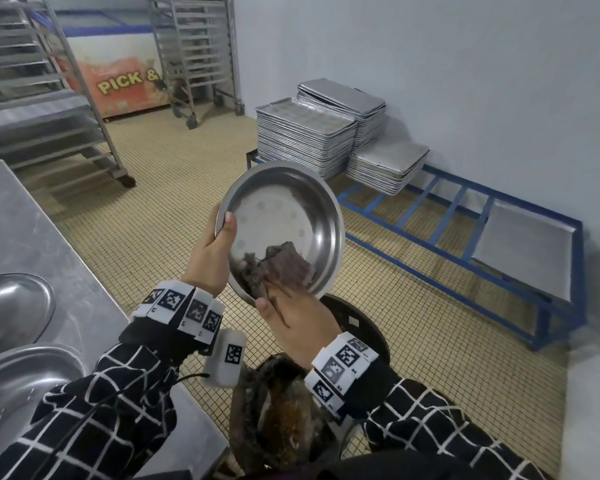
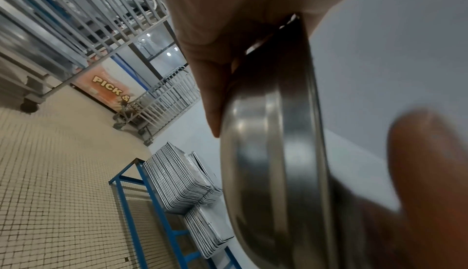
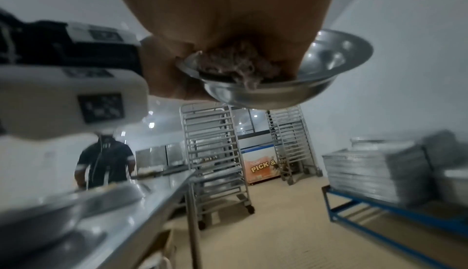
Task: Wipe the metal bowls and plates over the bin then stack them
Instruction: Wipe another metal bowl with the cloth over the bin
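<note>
- Over the bin (image 1: 357, 318): metal bowl (image 1: 291, 216) tilted, rim pinched by left hand (image 1: 210, 252); wiping under way.
- Right hand (image 1: 300, 322) clutching cloth (image 1: 288, 266) against bowl's lower inside.
- Next, likely: finish sweep, then stack on table (image 1: 32, 220).

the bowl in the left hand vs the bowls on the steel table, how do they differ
The held bowl is up in the air over the bin, tilted steeply on edge; the bowls on the table rest flat on the steel table. The left hand grips the held bowl's rim while the right hand presses a cloth inside it; the table bowls go untouched. All are shiny metal.
</note>
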